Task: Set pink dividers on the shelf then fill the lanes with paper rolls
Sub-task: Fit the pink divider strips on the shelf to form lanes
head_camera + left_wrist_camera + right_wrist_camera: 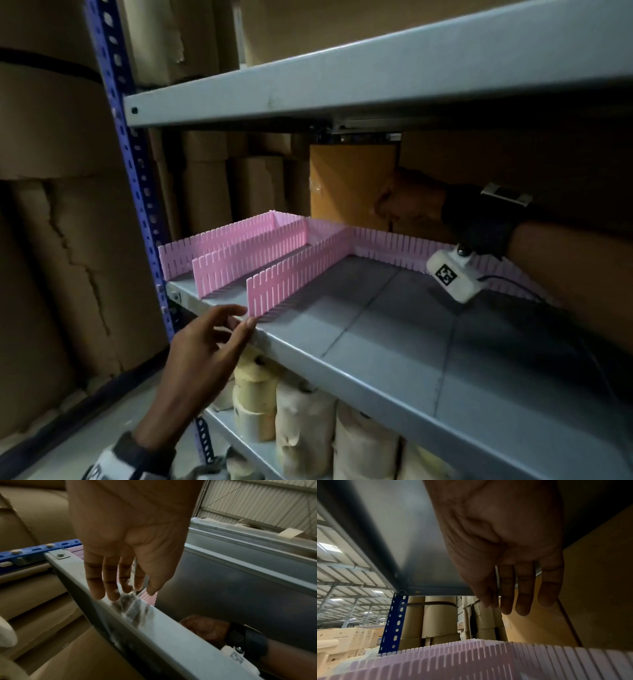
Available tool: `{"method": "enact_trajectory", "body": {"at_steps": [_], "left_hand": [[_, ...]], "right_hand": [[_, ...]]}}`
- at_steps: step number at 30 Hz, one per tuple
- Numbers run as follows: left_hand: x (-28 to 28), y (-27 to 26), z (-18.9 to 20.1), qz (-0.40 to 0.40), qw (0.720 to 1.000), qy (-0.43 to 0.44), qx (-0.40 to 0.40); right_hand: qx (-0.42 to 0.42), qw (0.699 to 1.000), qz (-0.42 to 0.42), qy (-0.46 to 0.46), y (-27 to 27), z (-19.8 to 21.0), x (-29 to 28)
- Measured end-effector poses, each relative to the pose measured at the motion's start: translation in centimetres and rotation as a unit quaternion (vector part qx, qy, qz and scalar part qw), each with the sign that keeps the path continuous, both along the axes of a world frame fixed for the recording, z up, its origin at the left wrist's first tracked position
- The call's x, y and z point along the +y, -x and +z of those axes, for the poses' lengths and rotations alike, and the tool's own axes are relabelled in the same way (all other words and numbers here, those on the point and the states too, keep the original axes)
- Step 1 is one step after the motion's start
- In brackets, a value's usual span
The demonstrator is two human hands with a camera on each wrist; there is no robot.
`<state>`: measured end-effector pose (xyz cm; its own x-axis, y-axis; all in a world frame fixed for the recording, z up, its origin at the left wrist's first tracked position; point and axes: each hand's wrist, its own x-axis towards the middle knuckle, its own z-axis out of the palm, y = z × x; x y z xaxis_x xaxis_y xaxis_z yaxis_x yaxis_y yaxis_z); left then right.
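Observation:
Pink slotted dividers stand on the grey shelf (376, 359). Three run front to back at the left: the outer one (212, 243), the middle one (250, 257) and the nearest one (298, 277). A long one (390, 246) runs along the back. My left hand (239, 318) is at the shelf's front edge, fingers relaxed, by the front end of the nearest divider; it holds nothing (120, 592). My right hand (390, 205) reaches deep to the back, above the long divider, fingers straight and empty (518, 601). Paper rolls (305, 421) stand on the shelf below.
The upper shelf (342, 78) hangs low over my right arm. A blue perforated upright (137, 192) bounds the left side. An orange-brown box (346, 185) stands behind the dividers, and large cardboard rolls (61, 240) stand beyond the rack.

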<state>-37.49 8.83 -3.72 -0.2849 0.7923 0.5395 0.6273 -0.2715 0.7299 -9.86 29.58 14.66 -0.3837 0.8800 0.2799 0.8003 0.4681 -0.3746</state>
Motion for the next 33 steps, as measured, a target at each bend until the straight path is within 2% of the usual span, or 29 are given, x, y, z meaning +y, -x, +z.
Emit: {"method": "enact_trajectory", "body": {"at_steps": [4,6,11,15,20,25,28,31,33], "left_hand": [[-2.4,0.0,1.8,-0.041,0.999,-0.02,-0.025],[-4.1,-0.6,2.1,-0.087,0.994,-0.036,-0.05],[-7.5,-4.1,0.0,-0.219,0.968,-0.038,-0.113],[-9.1,-9.5,-1.2,-0.306,0.942,-0.022,-0.135],[-10.6,-15.9,-0.6,-0.397,0.911,-0.029,-0.11],[-12.7,-22.2,0.6,-0.458,0.885,-0.065,-0.052],[-13.3,-25.6,1.2,-0.479,0.872,-0.095,-0.009],[-13.2,-29.3,2.0,-0.482,0.872,-0.076,0.034],[-12.4,-31.9,2.6,-0.476,0.871,-0.077,0.093]], "right_hand": [[-0.004,1.0,-0.019,0.013,-2.0,0.0,-4.7],[-0.015,0.998,-0.047,0.043,-2.9,-0.4,-7.8],[-0.004,0.989,-0.119,0.086,-6.0,-1.5,-16.5],[-0.024,0.982,-0.168,0.079,-10.2,-1.7,-24.8],[0.027,0.969,-0.239,0.052,-16.5,-2.5,-32.6],[0.076,0.947,-0.312,0.011,-23.3,-4.3,-38.0],[0.058,0.94,-0.335,-0.007,-26.3,-6.4,-39.9],[0.075,0.941,-0.331,-0.021,-28.5,-8.9,-40.8],[0.067,0.943,-0.324,-0.035,-29.5,-10.6,-40.8]]}}
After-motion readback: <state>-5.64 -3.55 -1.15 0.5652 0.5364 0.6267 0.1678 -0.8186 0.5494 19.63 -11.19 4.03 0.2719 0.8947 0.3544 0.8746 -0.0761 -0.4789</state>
